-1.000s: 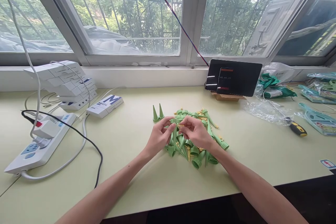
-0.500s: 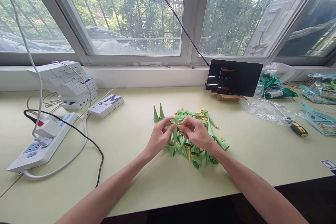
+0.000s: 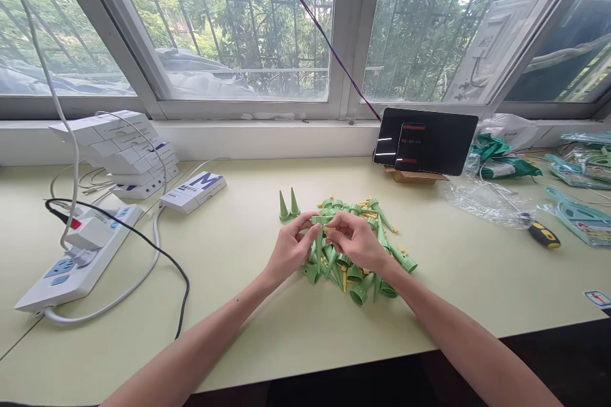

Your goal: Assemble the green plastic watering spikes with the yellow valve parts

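My left hand (image 3: 292,247) is closed on a green plastic watering spike (image 3: 319,248), held with its wide cap end up and its tip pointing down. Thumb and fingers of my right hand (image 3: 354,238) pinch a small yellow piece (image 3: 329,229) against the side of the spike's cap; the fingers hide most of it. Below and behind both hands lies a pile of green spikes (image 3: 361,292) mixed with yellow pieces (image 3: 344,280). Left of the pile, two green spikes (image 3: 284,206) stand upright on their caps, points up.
A power strip (image 3: 71,280) with cables and stacked white boxes (image 3: 138,159) are on the left, near a single white box (image 3: 193,193). At the back right, a tablet and phone (image 3: 439,140) lean on cardboard. A yellow-black screwdriver (image 3: 544,235) and plastic packs (image 3: 580,219) lie right.
Almost nothing differs. Both hands keep the spike and the yellow piece at the same spot; the view has shifted very slightly.
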Action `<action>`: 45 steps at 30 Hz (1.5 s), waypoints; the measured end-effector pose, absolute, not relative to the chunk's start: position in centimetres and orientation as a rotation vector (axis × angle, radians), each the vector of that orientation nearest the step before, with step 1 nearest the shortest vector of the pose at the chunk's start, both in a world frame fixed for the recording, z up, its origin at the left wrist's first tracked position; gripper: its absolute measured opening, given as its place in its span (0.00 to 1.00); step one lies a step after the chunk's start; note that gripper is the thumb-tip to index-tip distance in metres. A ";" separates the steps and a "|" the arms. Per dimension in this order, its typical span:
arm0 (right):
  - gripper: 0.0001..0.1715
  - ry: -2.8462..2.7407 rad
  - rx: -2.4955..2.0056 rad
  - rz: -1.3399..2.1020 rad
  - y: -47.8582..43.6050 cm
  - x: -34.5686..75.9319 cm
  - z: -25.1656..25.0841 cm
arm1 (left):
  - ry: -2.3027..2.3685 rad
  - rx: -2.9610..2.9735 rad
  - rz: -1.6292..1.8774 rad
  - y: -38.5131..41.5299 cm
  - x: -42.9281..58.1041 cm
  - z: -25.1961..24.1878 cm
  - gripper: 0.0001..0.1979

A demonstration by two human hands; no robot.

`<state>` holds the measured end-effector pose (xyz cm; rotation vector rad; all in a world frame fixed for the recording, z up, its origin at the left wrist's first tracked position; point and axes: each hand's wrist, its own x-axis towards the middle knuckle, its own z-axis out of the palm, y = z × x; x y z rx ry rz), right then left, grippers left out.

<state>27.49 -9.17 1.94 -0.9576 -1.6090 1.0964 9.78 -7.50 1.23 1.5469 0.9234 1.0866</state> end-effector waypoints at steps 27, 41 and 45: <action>0.14 -1.536 -0.920 1.196 -9.0 27.4 2.0 | 0.922 1.454 1.063 -7.5 9.7 1.8 0.22; 0.20 -1.575 -0.829 1.213 -9.2 26.5 2.1 | 0.764 1.073 0.880 -6.6 7.6 1.6 0.18; 0.20 -1.663 -0.841 1.142 -9.4 26.3 2.2 | 0.790 0.956 0.873 -6.6 6.3 1.4 0.16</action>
